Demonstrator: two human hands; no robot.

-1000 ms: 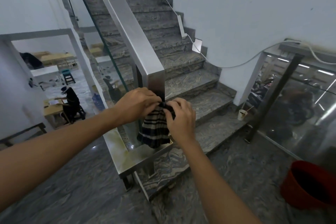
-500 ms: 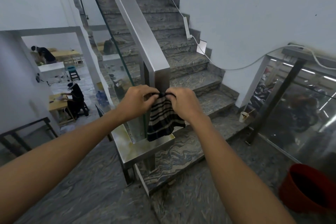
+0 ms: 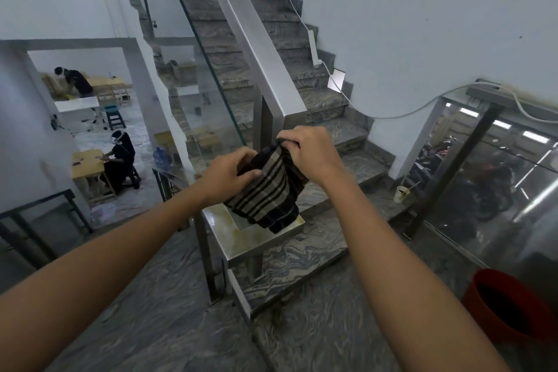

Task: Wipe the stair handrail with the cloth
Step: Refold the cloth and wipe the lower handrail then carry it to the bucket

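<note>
A dark cloth with pale stripes point(image 3: 268, 193) hangs between my two hands, just in front of the lower end of the steel stair handrail point(image 3: 259, 48). My left hand point(image 3: 226, 172) grips the cloth's left edge. Higher up, my right hand point(image 3: 308, 151) pinches its top edge with curled fingers. The cloth's lower part dangles over the flat steel rail section point(image 3: 241, 238) below. The handrail climbs up and to the left beside a glass panel point(image 3: 199, 93).
Marble steps point(image 3: 320, 118) rise ahead along the white wall, with a white cable point(image 3: 302, 18) running down it. A red bucket point(image 3: 513, 308) stands at the lower right, a paper cup point(image 3: 401, 193) by the glass partition. People sit and stand in the room at left.
Both hands have spread the cloth wider: my right hand rose and moved right, my left dropped lower. The view has also come closer to the handrail.
</note>
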